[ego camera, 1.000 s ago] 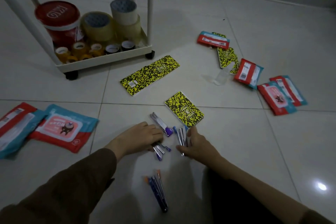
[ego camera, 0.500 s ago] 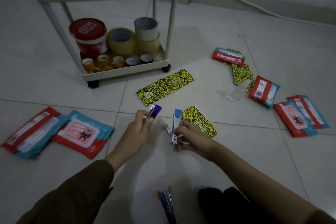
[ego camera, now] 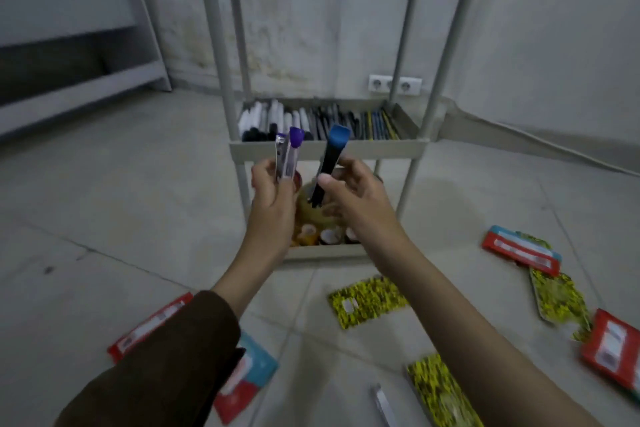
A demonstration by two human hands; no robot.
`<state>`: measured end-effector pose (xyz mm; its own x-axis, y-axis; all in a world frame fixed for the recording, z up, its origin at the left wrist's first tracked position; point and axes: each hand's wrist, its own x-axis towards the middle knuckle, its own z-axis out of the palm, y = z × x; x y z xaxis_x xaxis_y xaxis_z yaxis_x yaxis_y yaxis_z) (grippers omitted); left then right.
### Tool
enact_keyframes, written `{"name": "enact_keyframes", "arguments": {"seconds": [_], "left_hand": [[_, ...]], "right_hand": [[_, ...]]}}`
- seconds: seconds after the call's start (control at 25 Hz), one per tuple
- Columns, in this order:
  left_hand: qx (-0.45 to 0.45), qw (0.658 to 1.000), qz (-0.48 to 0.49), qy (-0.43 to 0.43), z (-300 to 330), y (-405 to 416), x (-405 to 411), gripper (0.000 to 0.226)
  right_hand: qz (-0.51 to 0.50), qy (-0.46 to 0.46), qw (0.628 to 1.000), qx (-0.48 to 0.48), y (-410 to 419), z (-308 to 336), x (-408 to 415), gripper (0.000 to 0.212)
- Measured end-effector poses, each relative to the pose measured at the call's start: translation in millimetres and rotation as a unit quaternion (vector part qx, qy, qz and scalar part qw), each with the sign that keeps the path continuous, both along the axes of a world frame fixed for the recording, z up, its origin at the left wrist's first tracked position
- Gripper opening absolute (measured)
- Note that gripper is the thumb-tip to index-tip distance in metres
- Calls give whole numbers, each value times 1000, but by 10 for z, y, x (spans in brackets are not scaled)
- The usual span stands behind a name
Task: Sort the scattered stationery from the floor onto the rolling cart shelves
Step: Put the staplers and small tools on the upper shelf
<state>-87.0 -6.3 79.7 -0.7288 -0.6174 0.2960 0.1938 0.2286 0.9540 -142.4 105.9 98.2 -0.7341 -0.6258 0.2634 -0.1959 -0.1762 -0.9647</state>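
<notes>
In the head view, two small clipper-like tools are held up in front of the rolling cart (ego camera: 325, 149), just below the rim of its middle shelf. The purple-tipped tool (ego camera: 290, 156), metal-bodied and upright, is pinched by the left hand (ego camera: 273, 198) around its lower half; whether one piece or two lie in that grip cannot be told, as two metal strips seem to show side by side. The blue-tipped tool (ego camera: 330, 159), dark-bodied and tilted slightly, is gripped by the right hand (ego camera: 349, 198) between thumb and curled fingers near its middle. Both are judged light, stiff and somewhat slippery where the metal is bare, so a hold around the middle of the body, away from the coloured tip, is thought safest. On the middle shelf a row of pens and markers (ego camera: 311, 121) is laid, too many and too blurred to be counted. On the bottom shelf, behind the hands, tape rolls (ego camera: 320, 234) are partly hidden. On the floor in front of the cart, three yellow speckled packets (ego camera: 369, 300) can be counted, and about four red packets (ego camera: 519, 250) to either side, with one more pale metal tool (ego camera: 382, 404) nearest the camera.
</notes>
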Motion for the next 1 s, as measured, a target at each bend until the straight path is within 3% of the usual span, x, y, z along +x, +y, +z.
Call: {"name": "enact_keyframes", "arguments": {"seconds": [0.28, 0.44, 0.6, 0.72, 0.88, 1.0], "left_hand": [[-209, 969, 17, 127, 1243, -333, -133, 32], [-280, 945, 39, 165, 1879, -464, -226, 37], [-366, 916, 113, 122, 2402, -705, -528, 19], [-407, 894, 188, 4, 2636, -842, -799, 24], [-499, 797, 204, -272, 2694, -853, -968, 37], [-635, 674, 213, -311, 2631, -882, -985, 36]], "right_hand": [[-52, 288, 953, -80, -273, 1327, -322, 32], [-142, 361, 917, -90, -382, 1929, -620, 43], [-200, 383, 900, -64, -551, 2435, -972, 36], [-195, 405, 893, 37, -736, 2665, -1185, 22], [-151, 366, 899, 189, -969, 2732, -1327, 6], [-179, 387, 868, 254, -1075, 2640, -1387, 8]]}}
